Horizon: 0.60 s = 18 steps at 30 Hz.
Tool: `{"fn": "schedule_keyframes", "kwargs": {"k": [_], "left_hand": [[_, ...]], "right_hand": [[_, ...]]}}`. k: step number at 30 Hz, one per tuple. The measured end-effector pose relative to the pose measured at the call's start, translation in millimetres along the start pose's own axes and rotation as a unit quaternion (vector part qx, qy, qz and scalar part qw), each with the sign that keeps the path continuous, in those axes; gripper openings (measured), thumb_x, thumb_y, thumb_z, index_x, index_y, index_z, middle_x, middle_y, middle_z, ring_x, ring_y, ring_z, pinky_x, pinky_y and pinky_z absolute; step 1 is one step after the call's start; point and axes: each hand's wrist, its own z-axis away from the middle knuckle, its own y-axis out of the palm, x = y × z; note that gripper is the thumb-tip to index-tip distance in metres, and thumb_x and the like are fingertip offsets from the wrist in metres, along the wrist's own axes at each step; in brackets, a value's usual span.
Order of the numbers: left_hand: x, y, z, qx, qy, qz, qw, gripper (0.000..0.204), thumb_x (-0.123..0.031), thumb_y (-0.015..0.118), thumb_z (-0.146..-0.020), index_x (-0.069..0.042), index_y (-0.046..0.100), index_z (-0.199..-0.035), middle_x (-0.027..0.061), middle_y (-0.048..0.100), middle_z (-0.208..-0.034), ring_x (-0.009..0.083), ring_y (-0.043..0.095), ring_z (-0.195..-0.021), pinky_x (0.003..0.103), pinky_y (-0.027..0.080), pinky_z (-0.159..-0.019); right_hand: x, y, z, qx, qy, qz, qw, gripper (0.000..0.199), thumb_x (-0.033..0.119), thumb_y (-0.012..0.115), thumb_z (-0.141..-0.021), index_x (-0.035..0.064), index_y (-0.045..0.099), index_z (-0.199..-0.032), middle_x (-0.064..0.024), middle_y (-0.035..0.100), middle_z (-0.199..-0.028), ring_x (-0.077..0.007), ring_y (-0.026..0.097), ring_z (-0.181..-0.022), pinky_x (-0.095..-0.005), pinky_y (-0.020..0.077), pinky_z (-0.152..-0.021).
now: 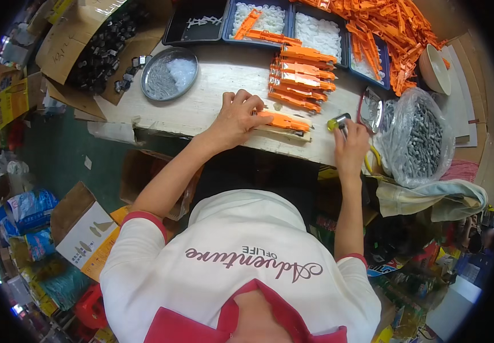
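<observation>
Right hand: grip closed round silver cylinder, yellow-ended. Wooden block, near edge of bench, bearing orange piece; left hand, grip curled closed over its left end. Beyond: stacked orange parts. Farthest: trays, white pieces.

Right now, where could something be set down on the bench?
Most room: the bench between the round dish and orange stack, beyond the left hand. Another patch lies left of that hand, before the dish. Crowded: the right end, with clear bag and orange heap.
</observation>
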Motion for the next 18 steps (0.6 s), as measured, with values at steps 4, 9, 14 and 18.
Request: {"fn": "schedule_keyframes", "kwargs": {"k": [4, 9, 14, 18], "left_hand": [[-4.5, -7.9, -9.6, 0.065, 0.023, -0.015, 0.997, 0.048, 0.003, 0.061, -0.066, -0.026, 0.063, -0.105, 0.0029, 0.047, -0.092, 0.0187, 0.041, -0.088, 0.034, 0.028, -0.076], [-8.5, -12.2, -18.7, 0.117, 0.018, -0.045, 0.992, 0.052, 0.006, 0.057, -0.068, -0.028, 0.063, -0.107, 0.0035, 0.045, -0.087, 0.0199, 0.040, -0.084, 0.034, 0.028, -0.074], [-12.4, -16.3, -21.9, 0.148, 0.025, -0.068, 0.986, 0.052, 0.005, 0.055, -0.071, -0.029, 0.062, -0.110, 0.0055, 0.046, -0.090, 0.0201, 0.041, -0.086, 0.034, 0.029, -0.075], [-13.5, -16.6, -25.9, 0.164, 0.035, -0.078, 0.983, 0.052, 0.006, 0.054, -0.073, -0.028, 0.062, -0.111, 0.0059, 0.047, -0.091, 0.0203, 0.042, -0.087, 0.034, 0.029, -0.075]], "right_hand": [[-19.3, 6.5, 13.7, 0.055, 0.035, 0.133, 0.989, 0.024, 0.014, 0.059, -0.078, 0.0055, 0.054, -0.100, -0.0104, 0.051, -0.094, -0.0279, 0.048, -0.092, -0.0417, 0.0363, -0.074], [3.6, -9.9, 10.5, 0.060, 0.017, -0.149, 0.987, 0.016, 0.008, 0.053, -0.084, -0.0006, 0.052, -0.097, -0.0145, 0.049, -0.083, -0.0311, 0.050, -0.077, -0.0363, 0.0398, -0.066], [59.6, -40.0, -1.4, 0.090, -0.057, -0.144, 0.984, 0.012, 0.006, 0.051, -0.086, 0.0007, 0.052, -0.096, -0.0147, 0.053, -0.078, -0.0352, 0.053, -0.069, -0.0384, 0.0417, -0.059], [62.1, -32.9, -8.5, 0.174, -0.057, -0.056, 0.981, 0.013, 0.004, 0.051, -0.085, 0.0023, 0.053, -0.097, -0.0147, 0.055, -0.082, -0.0365, 0.054, -0.068, -0.0418, 0.0422, -0.058]]}}
